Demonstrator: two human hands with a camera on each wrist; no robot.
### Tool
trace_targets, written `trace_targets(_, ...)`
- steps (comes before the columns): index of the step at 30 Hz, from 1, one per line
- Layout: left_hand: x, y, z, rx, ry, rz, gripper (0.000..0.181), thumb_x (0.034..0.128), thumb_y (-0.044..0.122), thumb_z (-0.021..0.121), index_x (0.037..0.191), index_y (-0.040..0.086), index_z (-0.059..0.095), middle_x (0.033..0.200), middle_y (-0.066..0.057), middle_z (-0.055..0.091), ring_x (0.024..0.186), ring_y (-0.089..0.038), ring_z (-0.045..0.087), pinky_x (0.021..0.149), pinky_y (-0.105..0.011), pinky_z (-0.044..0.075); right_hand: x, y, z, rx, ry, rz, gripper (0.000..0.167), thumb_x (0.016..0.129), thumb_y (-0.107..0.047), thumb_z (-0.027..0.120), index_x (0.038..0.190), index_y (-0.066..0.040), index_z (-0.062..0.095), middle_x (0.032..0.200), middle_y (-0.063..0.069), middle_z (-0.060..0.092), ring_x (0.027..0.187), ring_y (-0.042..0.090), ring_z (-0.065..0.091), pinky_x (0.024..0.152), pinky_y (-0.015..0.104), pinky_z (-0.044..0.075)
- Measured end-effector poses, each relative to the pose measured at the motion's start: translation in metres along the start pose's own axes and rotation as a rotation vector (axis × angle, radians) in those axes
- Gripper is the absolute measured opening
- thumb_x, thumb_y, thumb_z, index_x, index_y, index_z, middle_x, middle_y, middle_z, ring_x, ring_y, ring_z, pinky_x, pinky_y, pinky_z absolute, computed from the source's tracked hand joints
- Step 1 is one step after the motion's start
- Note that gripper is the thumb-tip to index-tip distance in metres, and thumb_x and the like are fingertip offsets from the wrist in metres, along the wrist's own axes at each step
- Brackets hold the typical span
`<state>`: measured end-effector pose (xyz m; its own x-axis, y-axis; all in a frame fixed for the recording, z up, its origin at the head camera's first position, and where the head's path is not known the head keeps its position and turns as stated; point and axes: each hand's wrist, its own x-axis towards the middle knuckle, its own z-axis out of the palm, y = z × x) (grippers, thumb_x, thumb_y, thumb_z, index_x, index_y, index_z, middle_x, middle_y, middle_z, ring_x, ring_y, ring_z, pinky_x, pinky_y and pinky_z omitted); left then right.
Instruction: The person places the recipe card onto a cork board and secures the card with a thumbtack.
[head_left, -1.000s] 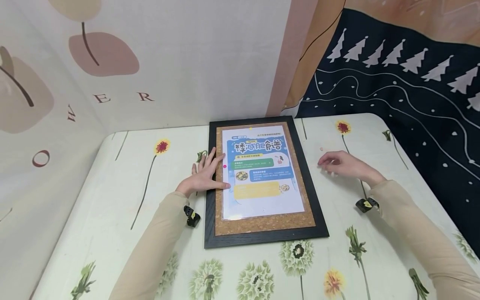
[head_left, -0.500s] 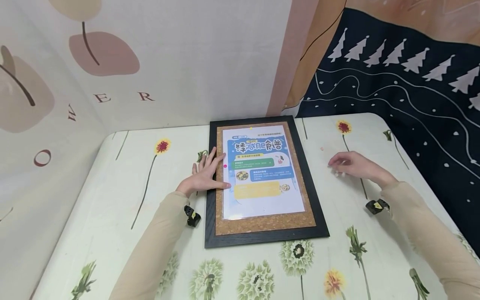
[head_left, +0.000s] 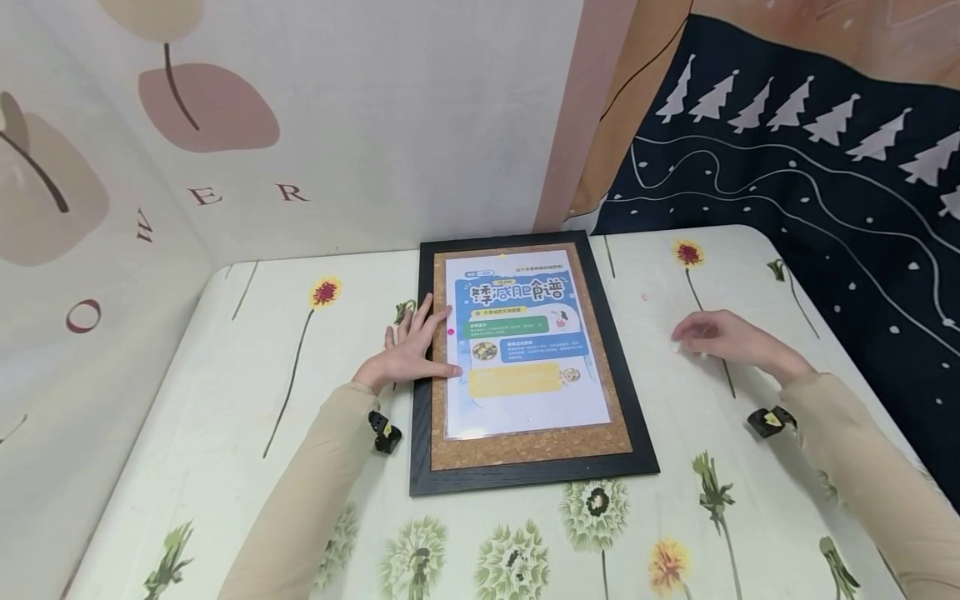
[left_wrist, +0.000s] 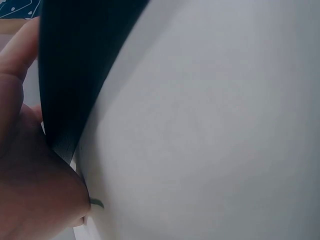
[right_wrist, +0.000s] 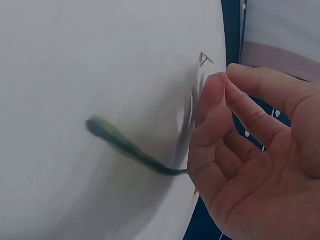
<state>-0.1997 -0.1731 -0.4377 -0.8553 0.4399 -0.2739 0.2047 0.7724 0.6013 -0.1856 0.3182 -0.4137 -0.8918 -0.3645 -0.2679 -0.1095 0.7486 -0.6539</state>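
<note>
My left hand rests with spread fingers over the left side of a black-framed cork board, thumb and a finger reaching the edge of a printed poster. In the left wrist view, this hand lies against the dark frame. A pink pushpin is at the poster's left edge, a yellow one at its top. Right of the board, my right hand hovers low with loosely curled fingers and nothing visible in them. Near its fingertips is a tiny pale item, perhaps a clear pushpin.
A flower-printed cloth covers the table. A small pink spot, possibly a pushpin, lies right of the board. Pale fabric hangs behind, and a dark tree-patterned cloth hangs at the right.
My right hand has moved to the right over the tablecloth, away from the board. The left hand and the board have stayed in place.
</note>
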Motion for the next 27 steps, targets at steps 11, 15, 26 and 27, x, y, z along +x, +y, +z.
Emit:
trace_targets(11,-0.001,-0.001,0.000,0.005,-0.003,-0.004,0.104,0.0811,0.046,0.073,0.157,0.020,0.007,0.159,-0.004,-0.023,0.141,-0.038,-0.021,0.103,-0.066,-0.014,0.003,-0.002,0.007,-0.002,0.003,-0.016,0.016,0.092,-0.006,0.063,0.106,0.002,0.066,0.101,0.009,0.066,0.093,0.025,0.053,0.079,0.034,0.044)
trace_targets(15,-0.001,-0.001,0.000,0.003,-0.002,-0.002,0.105,0.0808,0.047,0.073,0.157,0.020,0.007,0.159,-0.004,-0.023,0.141,-0.038,-0.021,0.103,-0.066,-0.014,0.005,-0.004,0.009,-0.008,0.012,-0.013,0.013,0.091,-0.004,0.063,0.103,0.001,0.067,0.096,0.007,0.066,0.090,0.024,0.052,0.078,0.033,0.042)
trace_targets(26,-0.002,0.000,-0.001,-0.010,-0.005,0.003,0.104,0.0814,0.046,0.073,0.157,0.020,0.007,0.158,-0.004,-0.023,0.141,-0.038,-0.022,0.103,-0.067,-0.014,0.011,-0.008,0.014,0.008,0.045,-0.030,0.016,0.094,-0.006,0.062,0.108,0.001,0.067,0.104,0.013,0.065,0.090,0.024,0.052,0.073,0.029,0.045)
trace_targets(27,-0.002,0.000,-0.001,-0.012,-0.006,0.001,0.104,0.0815,0.046,0.073,0.157,0.020,0.007,0.158,-0.004,-0.023,0.141,-0.037,-0.022,0.103,-0.066,-0.014,0.011,-0.008,0.015,0.012,0.045,-0.030,0.018,0.094,-0.007,0.062,0.109,0.002,0.067,0.106,0.015,0.065,0.090,0.024,0.052,0.072,0.028,0.046)
